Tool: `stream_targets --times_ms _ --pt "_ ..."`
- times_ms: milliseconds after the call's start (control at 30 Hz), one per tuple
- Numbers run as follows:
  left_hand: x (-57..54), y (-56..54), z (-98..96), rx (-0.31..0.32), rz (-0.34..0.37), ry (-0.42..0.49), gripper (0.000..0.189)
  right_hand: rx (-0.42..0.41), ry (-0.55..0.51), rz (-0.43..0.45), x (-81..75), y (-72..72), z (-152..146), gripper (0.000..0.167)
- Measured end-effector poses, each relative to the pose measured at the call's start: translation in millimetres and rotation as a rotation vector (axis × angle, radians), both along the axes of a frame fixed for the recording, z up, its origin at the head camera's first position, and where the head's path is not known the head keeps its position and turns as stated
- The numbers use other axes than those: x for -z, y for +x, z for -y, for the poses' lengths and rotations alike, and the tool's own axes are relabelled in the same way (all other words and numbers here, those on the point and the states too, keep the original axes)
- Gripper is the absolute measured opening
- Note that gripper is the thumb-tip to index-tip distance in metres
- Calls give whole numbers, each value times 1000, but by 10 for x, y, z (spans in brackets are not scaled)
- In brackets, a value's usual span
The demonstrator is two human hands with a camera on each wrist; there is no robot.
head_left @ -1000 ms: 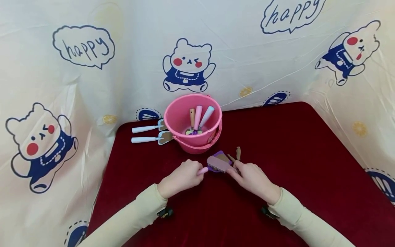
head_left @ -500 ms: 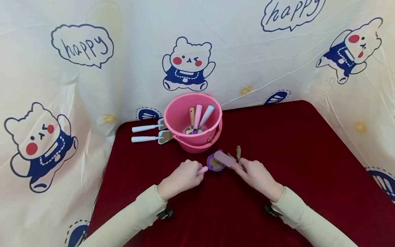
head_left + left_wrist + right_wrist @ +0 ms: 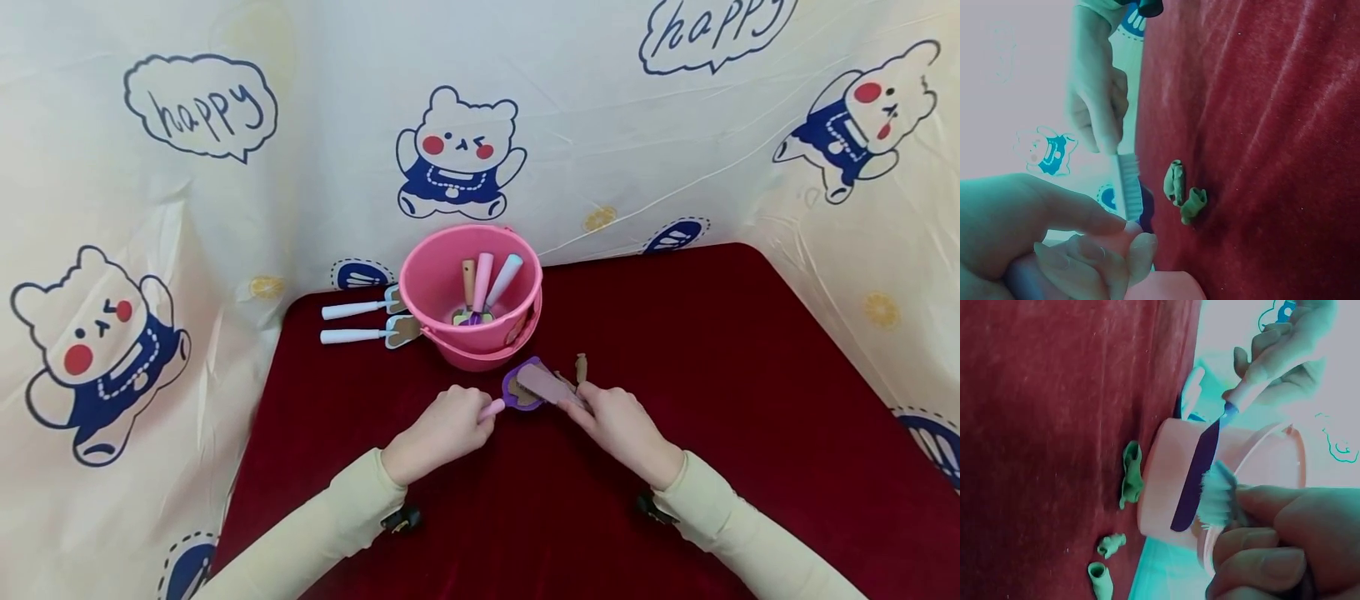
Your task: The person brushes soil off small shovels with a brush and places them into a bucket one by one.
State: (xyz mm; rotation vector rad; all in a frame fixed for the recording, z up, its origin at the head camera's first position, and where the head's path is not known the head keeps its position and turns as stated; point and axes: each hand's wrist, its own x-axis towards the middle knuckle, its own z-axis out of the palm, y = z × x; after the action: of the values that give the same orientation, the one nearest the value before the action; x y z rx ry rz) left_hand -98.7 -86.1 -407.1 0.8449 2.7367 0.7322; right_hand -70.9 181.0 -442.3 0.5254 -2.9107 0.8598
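Observation:
My left hand [image 3: 450, 425] grips the pink handle of a toy shovel [image 3: 513, 398], whose purple-rimmed blade has a brown layer on its face. With my right hand [image 3: 626, 429] I hold a pale pink brush [image 3: 551, 385], its head over that blade. In the right wrist view the brush bristles [image 3: 1213, 494] appear to touch the dark blade [image 3: 1197, 472]; the shovel stands tilted above the table. Several small curled brown pieces lie on the cloth below, such as one beyond my right fingers [image 3: 581, 367] and another piece [image 3: 1130, 475] in the right wrist view.
A pink bucket [image 3: 474, 337] stands behind the shovel, with several tools inside, their brown, pink and light blue handles up. Two pale-handled shovels [image 3: 350, 336] with brown on their blades lie left of it. Dark red cloth [image 3: 675, 333] covers the table; a printed curtain hangs behind.
The brush has slid right across the blade, baring more of its brown face, then shifted slightly back up and left. The shovel has tipped a little upward; my left hand has barely moved.

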Motion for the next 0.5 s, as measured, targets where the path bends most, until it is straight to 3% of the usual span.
stream_targets --times_ms 200,500 --pt "39 -13 13 0 -32 20 40 -92 -21 -4 18 -2 64 35" --pt "66 7 41 -12 -51 41 37 10 46 -71 1 -5 37 28"
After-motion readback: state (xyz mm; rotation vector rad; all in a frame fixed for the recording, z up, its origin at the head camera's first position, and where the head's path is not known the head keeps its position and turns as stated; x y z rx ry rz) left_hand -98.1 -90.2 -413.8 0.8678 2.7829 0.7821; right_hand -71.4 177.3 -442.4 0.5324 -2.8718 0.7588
